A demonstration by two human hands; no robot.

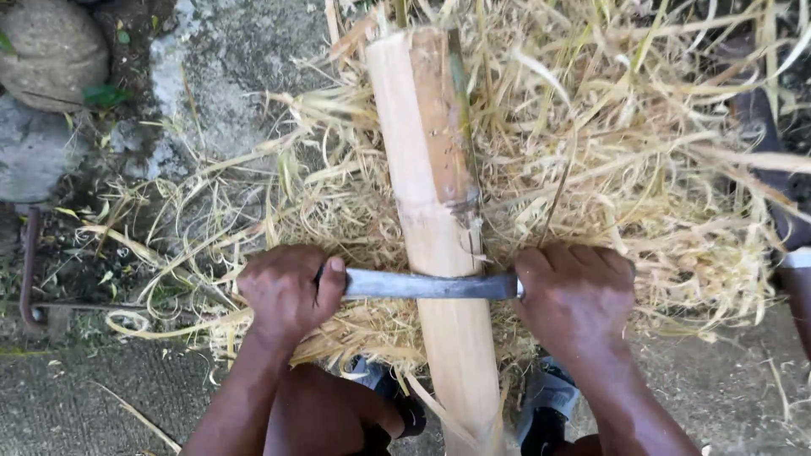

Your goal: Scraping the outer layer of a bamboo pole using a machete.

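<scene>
A thick pale bamboo pole (431, 194) runs from the top centre down between my legs, its skin partly shaved off. Across it lies a flat grey metal blade (422, 285), held level like a drawknife. My left hand (287, 291) is closed round the blade's left end, thumb on top. The blade's right end is gripped by my right hand (576, 295). The blade rests on the pole about two thirds of the way down.
A deep heap of dry straw-coloured shavings (642, 160) covers the ground on both sides of the pole. Rounded stones (51, 51) and soil lie at the upper left. A bent metal rod (32, 270) sits at the left. My sandalled feet (549, 401) flank the pole.
</scene>
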